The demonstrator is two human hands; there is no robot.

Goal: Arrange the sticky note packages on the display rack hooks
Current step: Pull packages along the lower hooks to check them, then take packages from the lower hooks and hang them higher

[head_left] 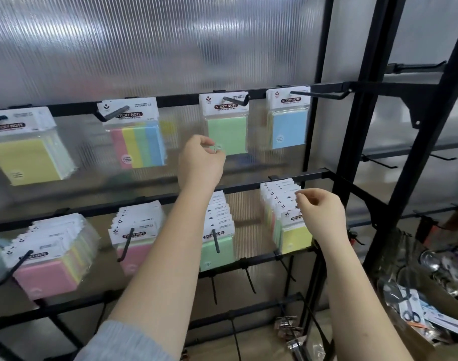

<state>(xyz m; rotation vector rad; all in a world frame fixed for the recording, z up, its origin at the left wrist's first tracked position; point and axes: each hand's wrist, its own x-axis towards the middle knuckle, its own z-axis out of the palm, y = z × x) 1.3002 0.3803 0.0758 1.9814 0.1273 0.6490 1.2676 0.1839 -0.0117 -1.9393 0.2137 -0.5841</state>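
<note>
Sticky note packages hang on the black display rack point(248, 187) in two rows. On the upper row are a yellow package point(27, 160), a striped multicolour package point(139, 147), a green package point(229, 134) and a blue package point(289, 128). My left hand point(200, 158) is raised to the green package and its curled fingertips pinch the lower left corner. Full stacks hang on the lower row: pink stacks point(48, 274) point(134, 254), a green stack point(217, 248) and a yellow-fronted stack point(295, 235). My right hand point(323, 213) pinches the white header cards of that yellow-fronted stack.
Bare black hooks point(248, 278) stick out from the bars below the lower row. A second black rack point(405, 142) stands to the right with more bare hooks. At the lower right, a cardboard box point(431, 319) holds packaged scissors and metal items. A ribbed translucent panel backs the rack.
</note>
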